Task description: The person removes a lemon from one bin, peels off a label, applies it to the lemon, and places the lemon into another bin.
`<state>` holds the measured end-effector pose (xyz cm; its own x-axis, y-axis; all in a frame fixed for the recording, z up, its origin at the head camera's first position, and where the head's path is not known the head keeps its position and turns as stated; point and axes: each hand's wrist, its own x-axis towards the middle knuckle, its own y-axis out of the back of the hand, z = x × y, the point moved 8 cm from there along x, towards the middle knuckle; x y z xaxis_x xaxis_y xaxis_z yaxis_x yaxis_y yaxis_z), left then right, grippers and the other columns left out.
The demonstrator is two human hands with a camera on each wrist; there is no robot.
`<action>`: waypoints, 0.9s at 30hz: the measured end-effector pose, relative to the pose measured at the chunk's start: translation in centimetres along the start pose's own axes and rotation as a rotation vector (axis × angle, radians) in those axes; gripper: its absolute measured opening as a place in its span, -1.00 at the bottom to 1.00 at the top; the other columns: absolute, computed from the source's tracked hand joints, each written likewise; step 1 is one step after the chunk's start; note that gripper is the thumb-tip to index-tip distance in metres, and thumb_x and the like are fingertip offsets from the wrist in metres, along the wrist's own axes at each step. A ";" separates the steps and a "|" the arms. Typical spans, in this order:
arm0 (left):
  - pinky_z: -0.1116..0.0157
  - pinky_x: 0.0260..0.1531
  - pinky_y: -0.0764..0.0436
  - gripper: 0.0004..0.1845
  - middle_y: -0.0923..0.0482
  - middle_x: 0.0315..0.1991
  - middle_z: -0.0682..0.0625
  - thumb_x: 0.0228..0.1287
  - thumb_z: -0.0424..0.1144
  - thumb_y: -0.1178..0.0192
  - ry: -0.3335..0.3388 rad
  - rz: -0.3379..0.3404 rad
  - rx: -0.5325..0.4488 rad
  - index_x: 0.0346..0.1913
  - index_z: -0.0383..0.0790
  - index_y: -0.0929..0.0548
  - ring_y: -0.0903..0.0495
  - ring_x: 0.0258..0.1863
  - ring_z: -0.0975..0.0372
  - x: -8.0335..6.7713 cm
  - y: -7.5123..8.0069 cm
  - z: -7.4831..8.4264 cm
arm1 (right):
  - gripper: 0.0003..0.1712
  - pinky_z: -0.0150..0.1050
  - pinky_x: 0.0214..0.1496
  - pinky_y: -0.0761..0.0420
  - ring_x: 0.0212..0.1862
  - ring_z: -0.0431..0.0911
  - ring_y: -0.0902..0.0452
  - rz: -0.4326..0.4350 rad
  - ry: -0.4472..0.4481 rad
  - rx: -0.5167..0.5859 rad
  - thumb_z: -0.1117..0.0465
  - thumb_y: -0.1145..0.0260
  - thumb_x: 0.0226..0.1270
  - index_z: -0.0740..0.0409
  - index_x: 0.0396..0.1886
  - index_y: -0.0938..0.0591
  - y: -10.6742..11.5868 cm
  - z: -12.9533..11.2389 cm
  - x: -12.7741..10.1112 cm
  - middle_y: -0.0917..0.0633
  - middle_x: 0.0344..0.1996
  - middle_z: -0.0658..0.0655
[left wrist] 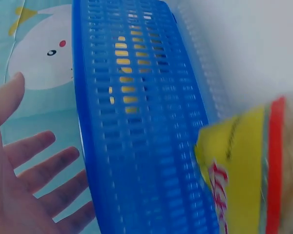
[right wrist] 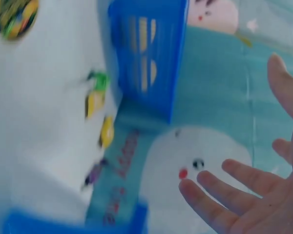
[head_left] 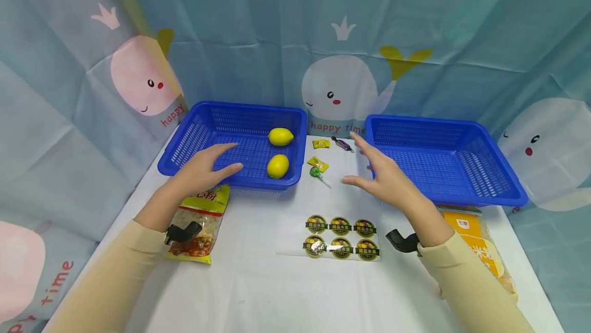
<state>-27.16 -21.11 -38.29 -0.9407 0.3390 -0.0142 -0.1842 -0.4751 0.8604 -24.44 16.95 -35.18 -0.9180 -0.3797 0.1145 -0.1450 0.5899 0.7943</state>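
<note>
My left hand point(head_left: 199, 171) hovers over the near left part of the left blue basket point(head_left: 231, 110), fingers spread and holding nothing. Two lemons, one point(head_left: 280, 137) behind the other point(head_left: 278, 167), lie at that basket's right end. My right hand point(head_left: 385, 176), also spread and bare, is over the left edge of the right blue basket point(head_left: 443, 169), which has nothing in it. Between the baskets lie two yellow-wrapped candies point(head_left: 321, 143), a purple-wrapped candy point(head_left: 342, 144) and a green lollipop point(head_left: 316, 172). The left wrist view shows the hand's fingers point(left wrist: 44, 168) apart beside the basket wall.
A sheet of round stickers point(head_left: 341, 238) lies mid-table. A yellow and red food bag point(head_left: 198, 225) lies under the left forearm, an orange bag point(head_left: 482, 246) by the right one. A whale-print curtain point(head_left: 277, 30) hangs behind the white table point(head_left: 258, 292).
</note>
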 end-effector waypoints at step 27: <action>-0.20 0.40 -0.29 -0.14 -0.34 0.45 -0.25 0.24 0.06 -0.41 0.065 -0.222 -0.069 0.51 -0.18 -0.32 -0.30 0.45 -0.15 7.5 -6.8 3.4 | 0.09 -0.10 0.13 -0.69 0.43 0.06 -0.39 -0.085 -0.082 0.369 -0.24 -0.45 0.23 -0.22 0.63 -0.08 -13.4 -2.7 5.5 -0.21 0.58 0.01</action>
<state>-32.05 -12.61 -42.52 -0.8908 0.3893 -0.2342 -0.4058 -0.4500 0.7955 -26.57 4.99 -43.60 -0.9212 -0.3891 -0.0022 -0.3313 0.7814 0.5287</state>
